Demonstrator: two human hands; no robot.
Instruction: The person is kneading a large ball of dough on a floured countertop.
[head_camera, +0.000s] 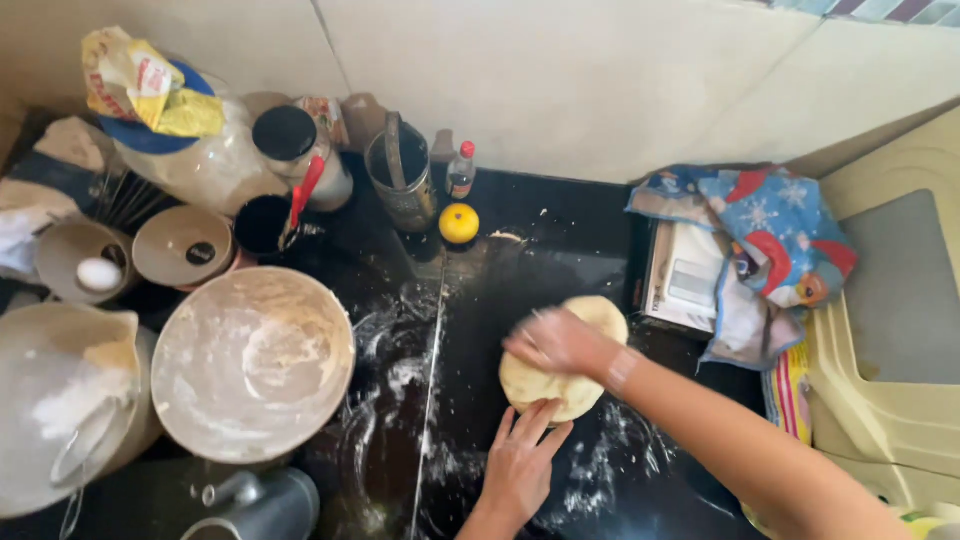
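A pale lump of dough (590, 385) lies on the black, flour-dusted counter (470, 300). My right hand (555, 342) presses flat on top of the dough, reaching in from the right, slightly blurred. With fingers spread, my left hand (522, 455) rests on the counter and touches the dough's near edge. Neither hand grips anything.
A large floured bowl (252, 362) sits left of the dough, beside a flour-filled jug (60, 400), a bowl with an egg (98, 273), jars and a cup of utensils (405, 175). A small yellow fruit (459, 223) lies behind. A patterned cloth (765, 240) covers a scale at right.
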